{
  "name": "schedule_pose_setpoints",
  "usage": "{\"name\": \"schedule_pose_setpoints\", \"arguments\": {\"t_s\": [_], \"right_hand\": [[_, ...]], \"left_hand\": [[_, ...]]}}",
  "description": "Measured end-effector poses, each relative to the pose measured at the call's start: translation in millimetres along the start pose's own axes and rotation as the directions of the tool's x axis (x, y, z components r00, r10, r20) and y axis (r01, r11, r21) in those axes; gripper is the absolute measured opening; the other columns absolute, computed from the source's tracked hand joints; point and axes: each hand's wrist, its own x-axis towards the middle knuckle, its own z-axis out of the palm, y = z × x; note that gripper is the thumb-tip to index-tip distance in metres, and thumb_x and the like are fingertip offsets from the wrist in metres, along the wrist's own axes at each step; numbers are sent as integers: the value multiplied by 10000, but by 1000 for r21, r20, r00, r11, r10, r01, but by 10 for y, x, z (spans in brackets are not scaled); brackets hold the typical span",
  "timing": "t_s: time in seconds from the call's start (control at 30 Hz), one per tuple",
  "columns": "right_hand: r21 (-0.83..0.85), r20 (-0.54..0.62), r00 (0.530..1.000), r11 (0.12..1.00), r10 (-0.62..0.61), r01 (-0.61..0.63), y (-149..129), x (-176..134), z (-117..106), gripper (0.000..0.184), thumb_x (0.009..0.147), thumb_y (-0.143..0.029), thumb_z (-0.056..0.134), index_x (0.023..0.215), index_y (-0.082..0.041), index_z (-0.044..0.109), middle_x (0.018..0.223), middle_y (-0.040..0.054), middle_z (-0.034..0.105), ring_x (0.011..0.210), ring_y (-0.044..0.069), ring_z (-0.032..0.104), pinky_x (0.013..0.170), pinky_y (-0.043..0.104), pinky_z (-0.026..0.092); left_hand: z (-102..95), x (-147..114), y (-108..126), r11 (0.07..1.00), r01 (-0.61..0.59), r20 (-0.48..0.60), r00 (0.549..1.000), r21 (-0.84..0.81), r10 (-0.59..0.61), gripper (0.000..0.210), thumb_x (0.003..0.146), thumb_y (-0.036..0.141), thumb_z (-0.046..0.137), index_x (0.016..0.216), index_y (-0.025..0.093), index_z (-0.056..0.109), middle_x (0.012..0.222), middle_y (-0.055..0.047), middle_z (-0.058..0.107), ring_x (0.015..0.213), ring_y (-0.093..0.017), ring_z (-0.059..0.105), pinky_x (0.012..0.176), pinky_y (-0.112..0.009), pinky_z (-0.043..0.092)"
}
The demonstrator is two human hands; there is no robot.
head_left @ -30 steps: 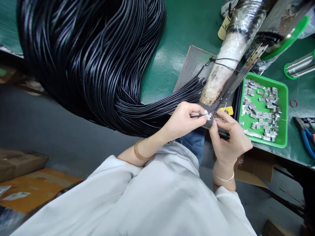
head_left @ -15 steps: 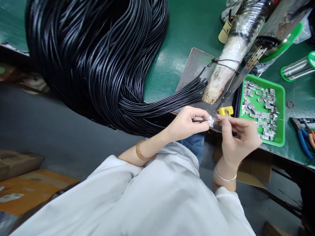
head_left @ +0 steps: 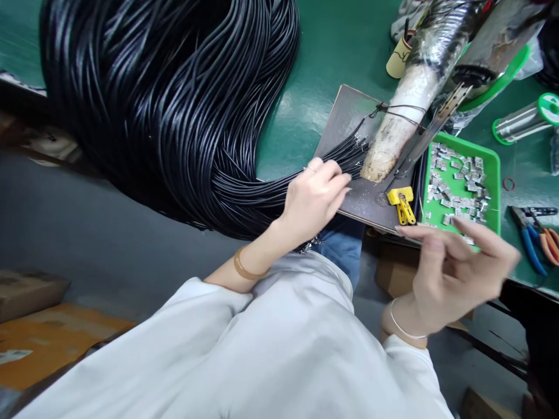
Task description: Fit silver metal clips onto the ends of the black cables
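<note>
black cables under palm-down left hand, fingers curled, grip unclear; right hand near green tray, fingers parted.

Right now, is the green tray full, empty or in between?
Partly full: small metal pieces lie scattered in the green tray, with bare bottom showing; the right hand hides part of its near edge.

Your right hand is blurred and covers part of the green tray. Your left hand hides some of the black cables, which run past the top edge.
</note>
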Motion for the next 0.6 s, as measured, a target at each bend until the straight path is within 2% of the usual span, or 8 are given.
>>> {"name": "schedule_pose_setpoints", "arguments": {"t_s": [0.03, 0.1, 0.2, 0.3, 0.33, 0.43, 0.53, 0.6], "right_hand": [[-1, -6, 1000, 1000, 0, 0, -18, 3, 80, 247, 895, -170, 646, 1130, -240, 618, 885, -11, 752, 807, 173, 763, 770, 323, 615], [-23, -8, 999, 999, 32, -32, -8, -2, 138, 116, 855, -188, 703, 957, -214, 655, 802, -17, 740, 770, 170, 758, 756, 310, 610], [-124, -72, 996, 991, 47, -56, 161, 37, 1, 135, 790, -234, 758, 858, -204, 645, 692, -36, 665, 616, 145, 692, 594, 272, 554], [-414, -226, 971, 910, -81, -20, 497, 206, -227, 155, 730, -238, 772, 792, -189, 638, 705, -16, 625, 568, 114, 604, 573, 259, 482], [-508, -181, 978, 861, -104, -3, 627, 283, -292, 159, 720, -247, 772, 779, -190, 636, 674, -16, 620, 539, 105, 574, 555, 251, 450], [-645, -31, 999, 763, 35, -46, 989, 509, -412, 130, 718, -232, 774, 773, -196, 662, 717, 23, 705, 549, 113, 583, 593, 263, 450], [-646, 90, 985, 761, 145, -53, 1220, 666, -437, 108, 735, -243, 773, 786, -196, 690, 864, 44, 765, 576, 100, 589, 654, 264, 465], [-636, 123, 971, 767, 203, -80, 1276, 732, -435, 106, 733, -245, 774, 787, -196, 697, 857, 28, 761, 564, 84, 566, 670, 262, 454]], "left_hand": [[-9, 19, -42, 996, -1, 8, 1000, 88, 0, 232, 944, 225, 546, 1030, 127, 737, 970, -114, 716, 923, -238, 614, 786, -353, 473], [-34, 36, -111, 991, -23, 49, 999, 130, 16, 219, 936, 205, 544, 1000, 124, 737, 903, -99, 709, 867, -229, 614, 761, -345, 470], [-88, 12, -175, 999, 30, 22, 999, -38, -29, 198, 926, 184, 548, 901, 133, 737, 822, -57, 701, 766, -169, 607, 757, -307, 468], [-149, -30, -189, 948, 144, -31, 987, -285, -159, 166, 911, 190, 561, 856, 137, 708, 808, -31, 687, 707, -119, 589, 688, -251, 448], [-167, -40, -182, 924, 170, -33, 981, -341, -193, 145, 903, 191, 562, 865, 139, 692, 818, -27, 683, 707, -113, 589, 670, -241, 441], [-213, -51, -127, 910, 187, -11, 978, -370, -206, 87, 871, 169, 561, 887, 152, 644, 858, -26, 683, 793, -132, 601, 730, -248, 451], [-253, -48, -46, 950, 102, 34, 995, -296, -96, 62, 837, 140, 564, 846, 162, 622, 853, -32, 691, 882, -170, 584, 844, -296, 446], [-279, -50, 6, 960, 76, 67, 996, -268, -60, 57, 827, 134, 565, 826, 161, 616, 783, -28, 669, 860, -176, 561, 821, -303, 433]]}}
